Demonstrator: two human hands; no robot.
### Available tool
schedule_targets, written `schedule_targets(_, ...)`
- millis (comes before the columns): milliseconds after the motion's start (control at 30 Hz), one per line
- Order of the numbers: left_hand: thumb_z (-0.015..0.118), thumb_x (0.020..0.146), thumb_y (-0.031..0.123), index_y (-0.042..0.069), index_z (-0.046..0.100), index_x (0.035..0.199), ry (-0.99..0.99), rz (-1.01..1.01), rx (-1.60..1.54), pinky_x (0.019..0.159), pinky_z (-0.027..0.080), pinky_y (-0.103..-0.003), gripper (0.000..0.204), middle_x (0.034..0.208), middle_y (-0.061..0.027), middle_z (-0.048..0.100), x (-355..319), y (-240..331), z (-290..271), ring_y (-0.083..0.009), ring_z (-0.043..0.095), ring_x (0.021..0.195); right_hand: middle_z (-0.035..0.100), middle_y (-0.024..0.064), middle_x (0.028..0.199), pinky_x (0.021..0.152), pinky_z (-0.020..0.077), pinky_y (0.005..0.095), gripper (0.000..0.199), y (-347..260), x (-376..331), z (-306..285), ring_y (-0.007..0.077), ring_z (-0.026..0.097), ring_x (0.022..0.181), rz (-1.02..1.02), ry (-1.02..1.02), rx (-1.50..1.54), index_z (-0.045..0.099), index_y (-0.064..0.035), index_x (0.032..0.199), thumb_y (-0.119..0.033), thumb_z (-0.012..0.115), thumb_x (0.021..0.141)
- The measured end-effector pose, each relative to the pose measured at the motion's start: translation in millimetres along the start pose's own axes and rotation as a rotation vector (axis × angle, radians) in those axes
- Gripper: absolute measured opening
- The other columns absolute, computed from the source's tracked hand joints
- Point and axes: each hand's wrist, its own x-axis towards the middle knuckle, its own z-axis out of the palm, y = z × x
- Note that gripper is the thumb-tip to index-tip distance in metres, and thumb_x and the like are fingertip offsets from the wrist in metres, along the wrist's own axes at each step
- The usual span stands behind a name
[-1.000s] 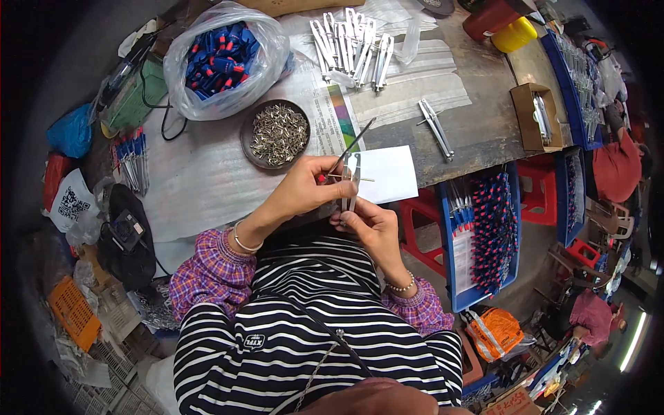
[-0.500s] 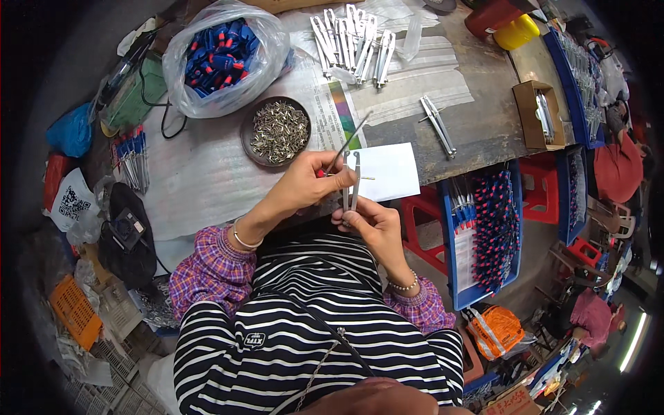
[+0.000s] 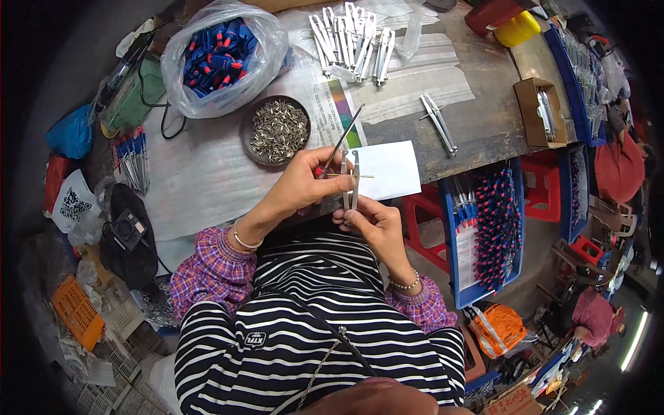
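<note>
My left hand [image 3: 308,176] is closed around a red-handled screwdriver [image 3: 351,130], its thin dark shaft pointing up and away. The thumb and fingers of that hand also press at a slim pale two-legged metal piece [image 3: 355,187], where a thin brass-coloured pin [image 3: 365,176] crosses the legs. My right hand [image 3: 373,220] pinches the lower, joined end of this piece and keeps it upright. Beneath the raised hands, a white sheet [image 3: 391,169] lies at the table edge. A round dark bowl [image 3: 245,142] of small metal pins stands beyond my left hand.
A clear plastic bag [image 3: 273,76] holds blue-and-red plastic parts. Similar metal pieces [image 3: 353,41] lie piled at the back, and one metal piece [image 3: 439,124] lies apart. A blue tray [image 3: 456,294] of blue-and-red-handled tools and a red stool [image 3: 422,214] stand right. Co-workers sit far right.
The screwdriver's shaft has tilted slightly left and its tip sits a little higher. My left fingers have shifted slightly at the metal piece. My right hand keeps its grip.
</note>
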Motion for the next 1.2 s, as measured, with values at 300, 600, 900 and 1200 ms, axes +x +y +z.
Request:
schedule_targets(300, 0.072, 0.073, 0.014, 0.002, 0.059, 0.092, 0.022, 0.175, -0.007, 0.044, 0.031, -0.015, 0.026, 0.067, 0.0060, 0.054, 2.2, -16.0, 5.9, 0.0007, 0.042, 0.051, 0.065, 0.0124, 0.089, 0.072, 0.0537, 0.0252, 0.028, -1.0, -5.0, -1.5, 0.0170, 0.064, 0.082, -0.006, 0.020, -0.045, 0.054, 0.0071, 0.114, 0.002, 0.051, 0.087)
schedule_targets(600, 0.069, 0.079, 0.017, -0.001, 0.064, 0.076, -0.098, -0.141, 0.020, 0.048, 0.034, -0.019, 0.019, 0.063, 0.0039, 0.056, -2.0, -22.6, 20.6, -0.0011, 0.045, 0.056, 0.064, 0.0099, 0.089, 0.071, 0.0541, 0.0241, 0.026, 10.1, -30.8, -10.2, 0.0147, 0.063, 0.080, 0.059, 0.051, 0.039, 0.055, 0.0067, 0.111, 0.000, 0.053, 0.087)
schedule_targets(900, 0.068, 0.080, 0.022, 0.001, 0.062, 0.083, 0.014, 0.223, 0.123, 0.037, 0.029, -0.017, 0.022, 0.054, 0.0020, 0.052, 2.4, -34.1, 39.2, -0.0018, 0.042, 0.042, 0.064, 0.0106, 0.089, 0.070, 0.0541, 0.0244, 0.024, 18.5, -37.3, -18.7, 0.0153, 0.063, 0.080, 0.036, 0.104, 0.041, 0.056, 0.0071, 0.110, 0.000, 0.053, 0.086)
schedule_targets(1200, 0.069, 0.078, 0.019, 0.003, 0.060, 0.080, -0.104, -0.016, 0.056, 0.037, 0.027, -0.017, 0.019, 0.054, 0.0035, 0.049, 0.3, -23.1, 36.4, -0.0019, 0.039, 0.041, 0.065, 0.0092, 0.085, 0.067, 0.0538, 0.0232, 0.020, 19.3, -40.2, -15.4, 0.0133, 0.063, 0.077, 0.023, 0.105, 0.003, 0.059, 0.0066, 0.104, 0.000, 0.053, 0.086)
